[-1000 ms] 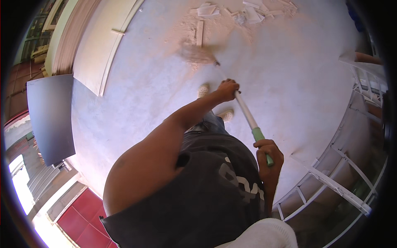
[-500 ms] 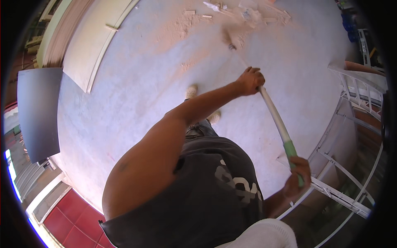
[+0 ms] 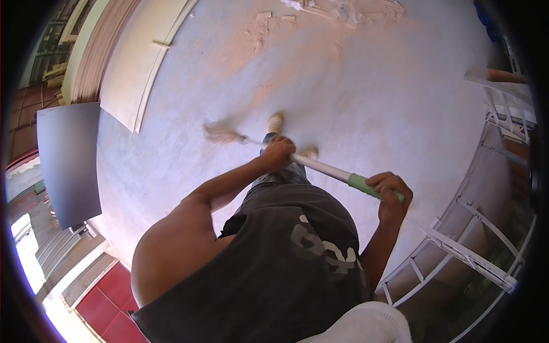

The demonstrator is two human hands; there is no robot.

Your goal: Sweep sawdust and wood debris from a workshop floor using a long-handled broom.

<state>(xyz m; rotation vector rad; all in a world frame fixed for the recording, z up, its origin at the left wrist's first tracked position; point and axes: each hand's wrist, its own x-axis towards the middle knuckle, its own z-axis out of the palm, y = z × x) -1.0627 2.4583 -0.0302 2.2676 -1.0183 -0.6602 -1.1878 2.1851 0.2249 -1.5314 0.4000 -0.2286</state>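
A long-handled broom [image 3: 323,167] lies slantwise across the front of my body, its pale pole ending in a green grip. My left hand [image 3: 279,153] is wrapped round the lower pole, just in front of my shoes. Farther right, my right hand [image 3: 392,191] is closed on the green grip near its end. The broom's brownish bristles [image 3: 223,135], blurred by motion, are low over the floor to the left of my feet; whether they touch it I cannot tell. Pinkish sawdust [image 3: 257,39] is spread over the pale floor [image 3: 389,91] farther ahead.
Wood offcuts [image 3: 311,10] and crumpled clear plastic [image 3: 347,12] lie at the far side. Large pale boards [image 3: 128,63] and a dark grey panel [image 3: 70,166] stand at the left. White metal frames [image 3: 469,257] line the right side. Red tiles [image 3: 106,303] are at lower left.
The broom head has swung from the far middle of the floor back and left, beside my feet. My left hand came nearer and left, while my right hand moved up and slightly left.
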